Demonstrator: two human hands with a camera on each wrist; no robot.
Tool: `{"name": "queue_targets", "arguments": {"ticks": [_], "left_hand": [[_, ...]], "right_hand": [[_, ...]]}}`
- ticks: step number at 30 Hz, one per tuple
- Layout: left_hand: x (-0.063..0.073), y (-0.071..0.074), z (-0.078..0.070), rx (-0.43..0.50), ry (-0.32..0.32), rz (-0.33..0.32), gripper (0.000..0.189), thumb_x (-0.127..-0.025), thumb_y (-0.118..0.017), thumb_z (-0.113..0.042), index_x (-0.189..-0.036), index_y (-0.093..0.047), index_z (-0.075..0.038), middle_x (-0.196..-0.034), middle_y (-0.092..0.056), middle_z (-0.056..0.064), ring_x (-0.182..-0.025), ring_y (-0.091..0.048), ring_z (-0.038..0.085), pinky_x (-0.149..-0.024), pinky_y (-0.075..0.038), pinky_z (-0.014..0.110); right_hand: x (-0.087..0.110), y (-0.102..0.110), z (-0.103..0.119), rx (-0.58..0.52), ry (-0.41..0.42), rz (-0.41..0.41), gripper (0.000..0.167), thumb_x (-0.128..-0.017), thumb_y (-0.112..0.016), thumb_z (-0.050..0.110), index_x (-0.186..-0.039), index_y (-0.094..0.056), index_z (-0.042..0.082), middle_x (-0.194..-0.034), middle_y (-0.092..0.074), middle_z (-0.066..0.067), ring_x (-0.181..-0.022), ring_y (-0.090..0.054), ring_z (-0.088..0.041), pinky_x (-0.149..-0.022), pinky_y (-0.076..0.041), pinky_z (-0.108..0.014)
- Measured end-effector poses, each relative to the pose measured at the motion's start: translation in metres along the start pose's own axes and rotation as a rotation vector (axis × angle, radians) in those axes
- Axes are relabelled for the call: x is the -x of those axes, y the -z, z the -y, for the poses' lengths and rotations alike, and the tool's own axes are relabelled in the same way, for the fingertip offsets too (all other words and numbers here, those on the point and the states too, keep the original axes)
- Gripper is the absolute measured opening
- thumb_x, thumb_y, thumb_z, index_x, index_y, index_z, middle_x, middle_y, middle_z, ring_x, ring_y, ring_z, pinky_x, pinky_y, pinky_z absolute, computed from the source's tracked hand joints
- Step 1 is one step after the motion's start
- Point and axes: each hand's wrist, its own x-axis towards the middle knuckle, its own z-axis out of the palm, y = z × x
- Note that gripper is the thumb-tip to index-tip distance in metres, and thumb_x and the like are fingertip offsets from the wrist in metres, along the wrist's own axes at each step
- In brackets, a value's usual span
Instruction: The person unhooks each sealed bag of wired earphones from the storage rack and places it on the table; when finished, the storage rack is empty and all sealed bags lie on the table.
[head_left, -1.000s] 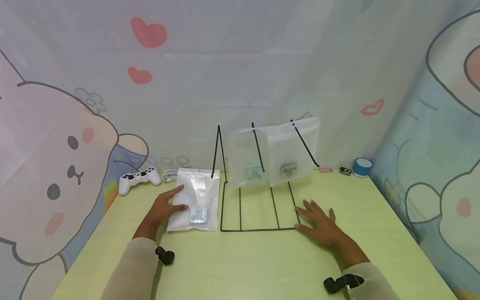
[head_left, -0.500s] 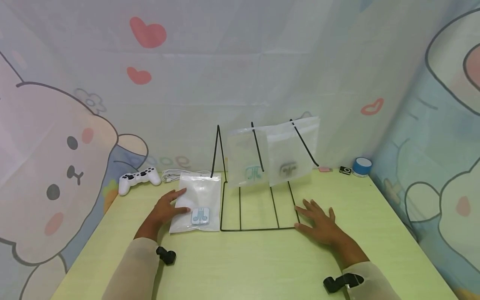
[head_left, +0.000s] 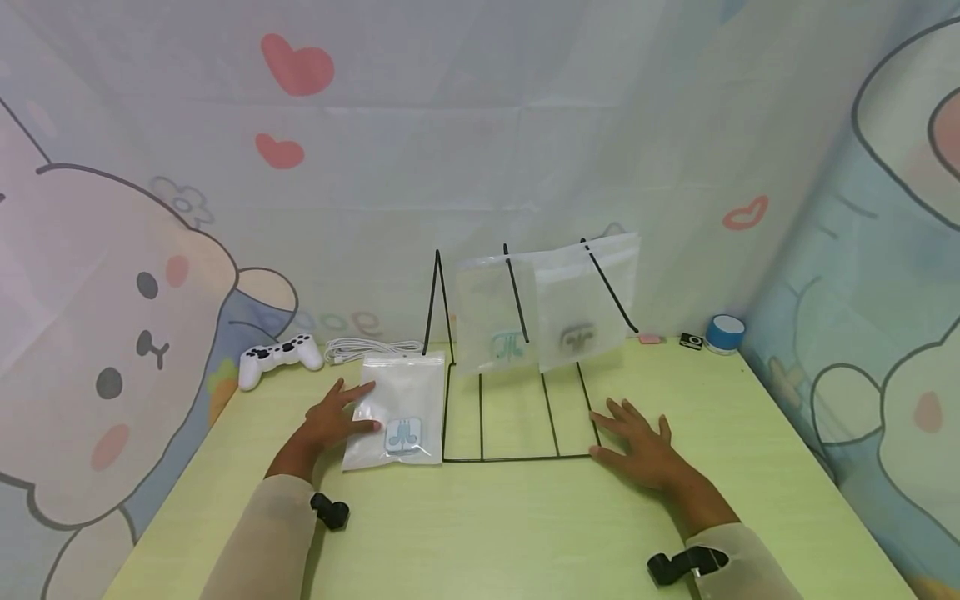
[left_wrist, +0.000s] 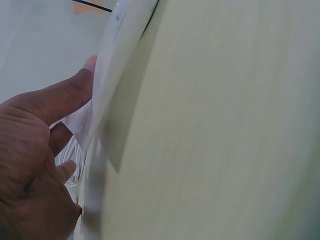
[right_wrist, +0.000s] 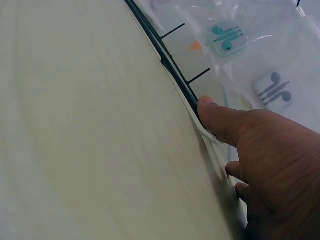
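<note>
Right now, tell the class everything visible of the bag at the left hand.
The bag is a rectangular pouch of what looks like glossy, whitish, translucent plastic, with a band along its top edge. Low in it sits a square case showing blue earphones. It lies on the table, close left of the black wire rack; contact is unclear. The left hand touches its left part with thumb and finger.

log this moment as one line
left grip: touching bag beside rack; right grip: touching rack; two other bags: hanging from rack; controller: on table
</note>
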Motion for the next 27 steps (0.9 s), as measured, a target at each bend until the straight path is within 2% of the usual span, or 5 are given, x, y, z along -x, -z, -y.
{"name": "queue_targets", "arguments": {"ticks": [5, 13, 20, 27], "left_hand": [[0.002, 0.001, -0.002, -0.006, 0.014, 0.010, 0.095, -0.090, -0.086, -0.052, -0.169, -0.041, -0.023, -0.178, -0.007, 0.038, -0.150, -0.019, 0.081, -0.120, -0.021, 0.088], [-0.001, 0.000, 0.004, 0.033, -0.038, 0.016, 0.092, -0.094, -0.084, -0.046, -0.170, -0.041, -0.018, -0.181, -0.026, 0.018, -0.168, 0.000, 0.057, -0.125, -0.004, 0.085], [-0.001, 0.003, 0.003, 0.048, -0.061, -0.008, 0.093, -0.092, -0.084, -0.048, -0.169, -0.042, -0.016, -0.180, -0.027, 0.021, -0.167, -0.003, 0.058, -0.123, -0.003, 0.087], [-0.001, 0.003, -0.010, 0.070, -0.141, -0.053, 0.090, -0.094, -0.085, -0.044, -0.168, -0.043, -0.015, -0.181, -0.025, 0.020, -0.168, -0.005, 0.056, -0.123, -0.002, 0.089]], "right_hand": [[0.000, 0.000, 0.001, -0.005, 0.002, -0.002, 0.068, -0.105, -0.069, 0.050, -0.163, -0.053, 0.019, -0.179, -0.031, -0.022, -0.167, -0.016, -0.054, -0.119, 0.008, -0.089], [-0.001, 0.000, 0.000, -0.001, 0.002, -0.001, 0.067, -0.105, -0.068, 0.050, -0.163, -0.053, 0.021, -0.179, -0.031, -0.021, -0.168, -0.016, -0.053, -0.119, 0.008, -0.089], [-0.001, 0.000, 0.001, 0.007, -0.003, -0.001, 0.067, -0.105, -0.068, 0.051, -0.163, -0.053, 0.022, -0.179, -0.032, -0.021, -0.168, -0.017, -0.052, -0.119, 0.007, -0.089], [0.000, 0.000, 0.000, 0.001, 0.000, -0.006, 0.067, -0.105, -0.069, 0.051, -0.163, -0.054, 0.021, -0.179, -0.032, -0.021, -0.167, -0.017, -0.052, -0.119, 0.007, -0.089]]}}
